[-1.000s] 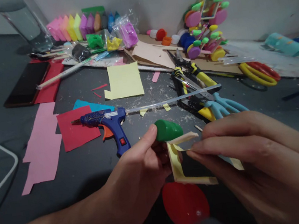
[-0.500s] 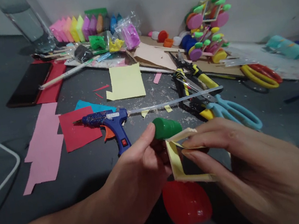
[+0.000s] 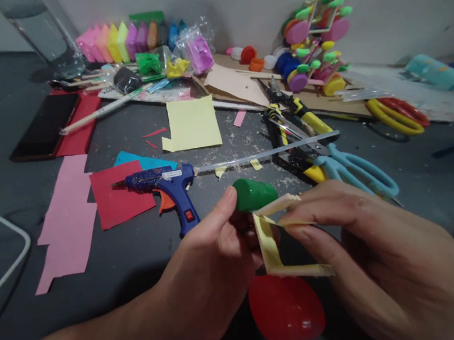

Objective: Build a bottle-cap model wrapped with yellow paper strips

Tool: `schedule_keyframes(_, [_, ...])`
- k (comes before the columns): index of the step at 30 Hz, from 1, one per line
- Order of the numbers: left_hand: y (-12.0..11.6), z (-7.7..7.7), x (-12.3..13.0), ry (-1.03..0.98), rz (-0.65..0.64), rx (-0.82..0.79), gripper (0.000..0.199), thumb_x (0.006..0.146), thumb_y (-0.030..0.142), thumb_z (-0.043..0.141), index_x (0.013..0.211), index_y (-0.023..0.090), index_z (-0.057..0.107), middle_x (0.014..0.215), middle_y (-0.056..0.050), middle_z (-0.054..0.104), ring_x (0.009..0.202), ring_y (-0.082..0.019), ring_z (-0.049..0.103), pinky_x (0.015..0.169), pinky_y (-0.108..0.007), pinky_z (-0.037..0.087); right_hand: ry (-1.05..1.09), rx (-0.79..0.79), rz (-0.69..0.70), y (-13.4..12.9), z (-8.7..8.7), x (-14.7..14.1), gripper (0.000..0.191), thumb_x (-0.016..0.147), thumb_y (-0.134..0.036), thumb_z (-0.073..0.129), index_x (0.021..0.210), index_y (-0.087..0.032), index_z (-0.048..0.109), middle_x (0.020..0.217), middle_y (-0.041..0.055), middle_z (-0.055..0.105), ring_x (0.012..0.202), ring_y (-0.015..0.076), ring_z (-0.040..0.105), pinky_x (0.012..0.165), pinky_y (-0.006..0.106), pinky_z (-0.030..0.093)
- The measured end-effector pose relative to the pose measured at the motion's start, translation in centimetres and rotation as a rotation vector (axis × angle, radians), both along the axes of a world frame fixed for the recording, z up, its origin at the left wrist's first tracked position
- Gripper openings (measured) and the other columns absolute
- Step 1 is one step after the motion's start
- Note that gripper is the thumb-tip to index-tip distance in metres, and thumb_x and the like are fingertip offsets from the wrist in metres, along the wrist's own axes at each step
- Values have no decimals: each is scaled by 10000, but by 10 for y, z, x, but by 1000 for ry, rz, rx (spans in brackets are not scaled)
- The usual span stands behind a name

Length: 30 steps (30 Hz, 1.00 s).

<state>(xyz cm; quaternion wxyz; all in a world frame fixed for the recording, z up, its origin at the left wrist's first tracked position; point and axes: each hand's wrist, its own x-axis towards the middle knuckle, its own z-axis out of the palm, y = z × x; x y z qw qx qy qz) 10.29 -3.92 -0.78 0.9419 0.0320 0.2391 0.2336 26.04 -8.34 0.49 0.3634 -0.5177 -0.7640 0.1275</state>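
Note:
My left hand (image 3: 211, 269) is closed around a small craft piece, thumb against its green bottle cap (image 3: 254, 193). A square frame of pale sticks (image 3: 287, 270), lined with yellow paper, belongs to that piece. Below the frame shows a shiny, rounded red part (image 3: 286, 309); how it joins is hidden. Between thumb and fingers, my right hand (image 3: 385, 254) pinches a strip of yellow paper (image 3: 303, 221) inside the frame's upper edge. The strip's near end runs to the frame's upper left corner.
Beyond my hands lies a blue glue gun (image 3: 174, 186) with a long glue stick. Light blue scissors (image 3: 359, 170) and yellow-black pliers (image 3: 308, 118) are behind my right hand. Yellow paper (image 3: 193, 123), pink paper (image 3: 67, 228) and a phone (image 3: 45, 126) lie around. Finished-looking craft models (image 3: 314, 43) stand behind.
My right thumb and fingers have shifted slightly right along the yellow strip. The left hand and the craft piece are almost unmoved.

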Motion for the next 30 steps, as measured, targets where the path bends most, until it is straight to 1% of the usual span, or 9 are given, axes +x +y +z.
schedule_keyframes(5, [2, 1, 1, -15, 19, 35, 593, 1057, 404, 208, 850, 135, 694, 817, -58, 671, 733, -119, 604, 747, -218, 456, 15, 8, 4, 1, -2, 0, 128, 954, -127, 549, 983, -239, 603, 905, -1, 694, 806, 154, 679, 661, 279, 495])
schedule_keyframes(9, [3, 0, 2, -6, 26, 26, 562, 1054, 414, 234, 873, 148, 695, 786, -44, 659, 720, -119, 601, 747, -217, 452, 23, 11, 24, 1, -2, -1, 125, 962, -133, 540, 981, -241, 601, 880, 5, 696, 792, 170, 684, 637, 294, 499])
schedule_keyframes(13, [2, 0, 2, -17, 12, 44, 597, 1054, 416, 210, 852, 145, 701, 748, -46, 656, 702, -132, 605, 783, -244, 459, 5, 36, 26, 2, -1, -1, 111, 962, -141, 550, 994, -235, 599, 902, 2, 705, 789, 152, 680, 652, 281, 504])
schedule_keyframes(18, [0, 1, 0, -13, -14, 62, 608, 1050, 435, 212, 845, 153, 711, 734, -44, 668, 705, -146, 621, 812, -271, 462, -78, 78, 3, 3, -1, 0, 91, 957, -142, 571, 1015, -199, 612, 907, 16, 707, 810, 116, 677, 675, 234, 506])
schedule_keyframes(22, [0, 1, 0, -39, -18, 80, 625, 1054, 421, 192, 869, 156, 727, 733, -46, 684, 733, -162, 645, 826, -281, 460, -142, 96, 0, 4, -2, 0, 71, 957, -154, 567, 993, -182, 621, 902, 26, 712, 790, 102, 677, 672, 221, 502])
schedule_keyframes(25, [0, 0, 0, -40, -13, 71, 628, 1054, 417, 193, 879, 151, 733, 745, -54, 697, 768, -173, 661, 831, -285, 462, -182, 93, 25, 3, -1, 1, 86, 938, -145, 587, 998, -181, 637, 914, 24, 715, 788, 97, 674, 655, 216, 491])
schedule_keyframes(30, [0, -1, 1, -51, -16, 58, 609, 1050, 434, 222, 893, 151, 738, 758, -53, 713, 765, -178, 675, 826, -288, 465, -164, 124, -41, 0, -3, 0, 120, 927, -124, 580, 996, -205, 637, 907, 17, 709, 767, 104, 662, 620, 235, 475])
